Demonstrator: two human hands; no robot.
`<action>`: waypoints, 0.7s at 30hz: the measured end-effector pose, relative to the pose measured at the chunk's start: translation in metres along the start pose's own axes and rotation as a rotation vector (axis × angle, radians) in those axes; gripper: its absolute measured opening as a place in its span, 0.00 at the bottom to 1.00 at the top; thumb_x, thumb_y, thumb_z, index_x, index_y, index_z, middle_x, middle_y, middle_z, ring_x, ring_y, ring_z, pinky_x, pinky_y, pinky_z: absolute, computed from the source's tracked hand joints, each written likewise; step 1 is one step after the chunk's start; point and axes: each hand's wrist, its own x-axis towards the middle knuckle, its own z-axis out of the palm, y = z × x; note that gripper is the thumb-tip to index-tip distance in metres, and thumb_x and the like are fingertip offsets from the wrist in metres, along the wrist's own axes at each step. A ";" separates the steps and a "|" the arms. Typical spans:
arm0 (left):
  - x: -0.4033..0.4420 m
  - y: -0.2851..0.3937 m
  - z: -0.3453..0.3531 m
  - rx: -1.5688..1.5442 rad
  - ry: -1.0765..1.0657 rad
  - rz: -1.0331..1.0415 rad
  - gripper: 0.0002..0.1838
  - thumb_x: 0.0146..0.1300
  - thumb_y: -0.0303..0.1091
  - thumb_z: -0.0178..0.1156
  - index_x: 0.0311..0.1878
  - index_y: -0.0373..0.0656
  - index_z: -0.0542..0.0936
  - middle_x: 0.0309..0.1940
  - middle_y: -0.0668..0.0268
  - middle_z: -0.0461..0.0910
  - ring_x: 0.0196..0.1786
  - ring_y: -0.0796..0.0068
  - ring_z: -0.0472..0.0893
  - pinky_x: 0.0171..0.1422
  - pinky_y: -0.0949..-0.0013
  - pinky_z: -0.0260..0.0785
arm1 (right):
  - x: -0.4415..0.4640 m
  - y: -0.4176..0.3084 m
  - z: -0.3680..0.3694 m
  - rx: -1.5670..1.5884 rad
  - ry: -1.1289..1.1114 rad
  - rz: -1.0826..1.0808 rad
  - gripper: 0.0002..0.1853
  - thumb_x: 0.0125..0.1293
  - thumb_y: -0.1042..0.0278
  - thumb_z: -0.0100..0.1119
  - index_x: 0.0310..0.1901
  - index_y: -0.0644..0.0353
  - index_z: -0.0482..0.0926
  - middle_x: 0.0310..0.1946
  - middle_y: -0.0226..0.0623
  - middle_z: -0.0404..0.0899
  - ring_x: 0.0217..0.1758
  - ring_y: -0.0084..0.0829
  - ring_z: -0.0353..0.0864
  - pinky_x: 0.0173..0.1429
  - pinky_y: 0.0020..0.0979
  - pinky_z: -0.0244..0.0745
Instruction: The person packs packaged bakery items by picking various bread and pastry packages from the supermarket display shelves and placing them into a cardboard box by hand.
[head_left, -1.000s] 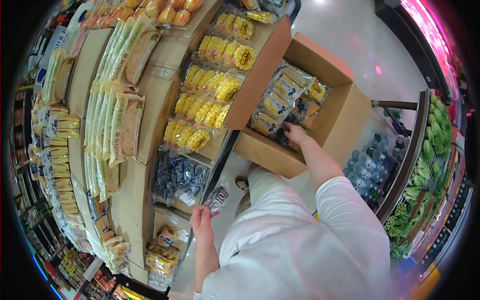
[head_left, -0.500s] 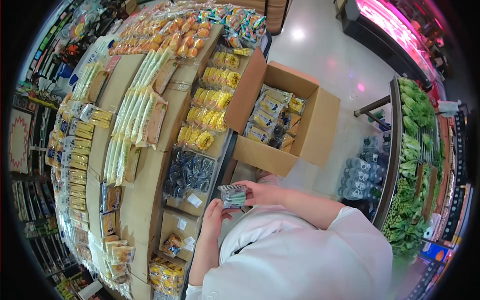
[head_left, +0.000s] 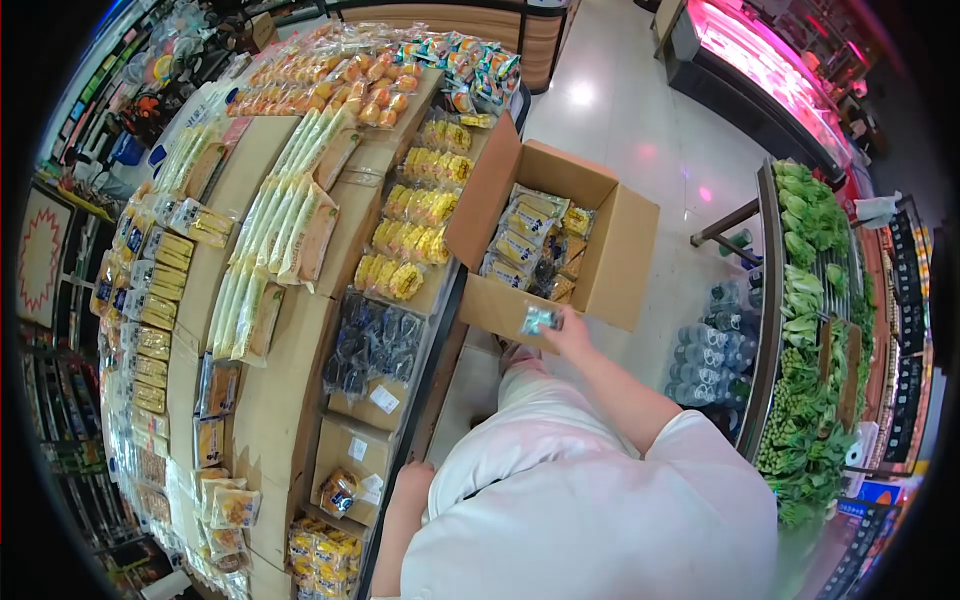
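My right hand (head_left: 570, 335) is closed on a small clear plastic pack with pale green contents (head_left: 541, 320), slightly blurred. It is over the near flap of an open cardboard box (head_left: 622, 255). Inside the box lie several yellow-labelled packets (head_left: 525, 225), along with dark and orange ones. My left hand (head_left: 412, 478) is down by the front edge of the display shelf (head_left: 425, 400). Its fingers look curled in, with nothing visible in them. Close by on the shelf are dark wrapped packets (head_left: 372, 345) and a single brown-and-blue packet (head_left: 340, 492).
Bagged yellow pastries (head_left: 410, 215), long bread packs (head_left: 300, 235) and bagged round buns (head_left: 385, 85) fill the sloping display. To the right stand shrink-wrapped water bottles (head_left: 710, 350) and a rack of green vegetables (head_left: 800, 300). A pink-lit cooler (head_left: 760, 70) is farther back.
Both hands were on the small pack before. My left hand has let go and dropped back toward me; my right hand has carried the pack up and right, to the box flap.
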 end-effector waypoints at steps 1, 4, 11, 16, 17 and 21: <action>0.000 0.000 0.004 0.012 -0.023 0.038 0.11 0.59 0.36 0.54 0.38 0.48 0.84 0.42 0.63 0.82 0.46 0.61 0.80 0.50 0.57 0.72 | 0.020 0.003 -0.008 -0.058 0.013 -0.009 0.30 0.52 0.54 0.73 0.51 0.61 0.71 0.40 0.49 0.82 0.43 0.46 0.83 0.47 0.40 0.77; 0.010 -0.001 0.013 0.096 -0.027 0.137 0.11 0.59 0.36 0.54 0.39 0.49 0.84 0.43 0.64 0.81 0.46 0.62 0.80 0.50 0.57 0.72 | 0.088 0.020 -0.022 -0.175 0.053 -0.016 0.27 0.52 0.57 0.71 0.49 0.62 0.71 0.40 0.52 0.81 0.46 0.50 0.82 0.49 0.43 0.76; 0.063 -0.005 -0.020 0.050 0.052 0.190 0.12 0.58 0.36 0.54 0.40 0.49 0.84 0.44 0.65 0.81 0.47 0.62 0.80 0.53 0.58 0.71 | 0.232 0.055 -0.028 -0.392 0.004 0.106 0.25 0.51 0.60 0.69 0.49 0.59 0.71 0.41 0.54 0.79 0.47 0.53 0.80 0.52 0.47 0.76; 0.095 -0.002 -0.087 -0.288 0.164 0.076 0.14 0.54 0.33 0.57 0.44 0.48 0.82 0.46 0.64 0.80 0.50 0.61 0.79 0.55 0.59 0.71 | 0.304 0.090 -0.001 -0.530 -0.007 0.059 0.27 0.52 0.63 0.69 0.53 0.60 0.72 0.48 0.57 0.74 0.50 0.54 0.77 0.54 0.44 0.75; 0.104 -0.001 -0.094 -0.385 0.209 0.050 0.14 0.53 0.31 0.58 0.44 0.48 0.82 0.46 0.64 0.80 0.50 0.60 0.79 0.55 0.59 0.71 | 0.316 0.098 0.006 -0.554 -0.021 0.045 0.26 0.52 0.64 0.69 0.53 0.60 0.72 0.48 0.57 0.74 0.50 0.53 0.77 0.54 0.44 0.75; 0.134 0.009 -0.120 -0.569 0.259 -0.021 0.15 0.48 0.24 0.59 0.42 0.46 0.81 0.45 0.62 0.80 0.49 0.57 0.79 0.55 0.59 0.72 | 0.351 0.131 0.037 -0.596 -0.116 -0.119 0.21 0.52 0.65 0.68 0.48 0.59 0.77 0.48 0.57 0.75 0.50 0.54 0.77 0.55 0.44 0.74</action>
